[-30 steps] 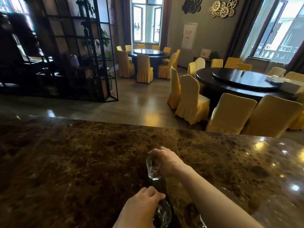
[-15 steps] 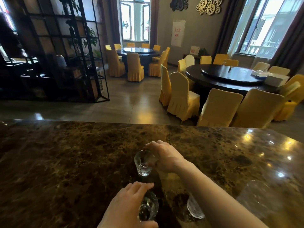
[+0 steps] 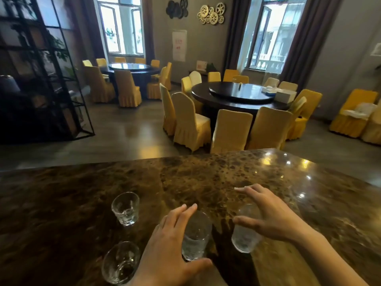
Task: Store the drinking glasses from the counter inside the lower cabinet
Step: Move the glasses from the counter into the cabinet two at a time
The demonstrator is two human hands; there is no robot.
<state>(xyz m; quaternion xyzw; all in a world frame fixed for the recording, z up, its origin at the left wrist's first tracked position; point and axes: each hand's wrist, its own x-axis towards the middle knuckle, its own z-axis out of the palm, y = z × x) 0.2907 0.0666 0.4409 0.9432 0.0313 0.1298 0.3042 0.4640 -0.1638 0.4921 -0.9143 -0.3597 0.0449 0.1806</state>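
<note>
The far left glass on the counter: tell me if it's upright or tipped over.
Upright. The far left glass stands on its base on the counter, rim open upward, apart from both hands.

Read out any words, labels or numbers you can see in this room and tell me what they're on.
None can be read.
White poster with red marks on the far wall: too blurred to read.
Small pale sign below it: too small.
Four clear drinking glasses: no markings visible.
</note>
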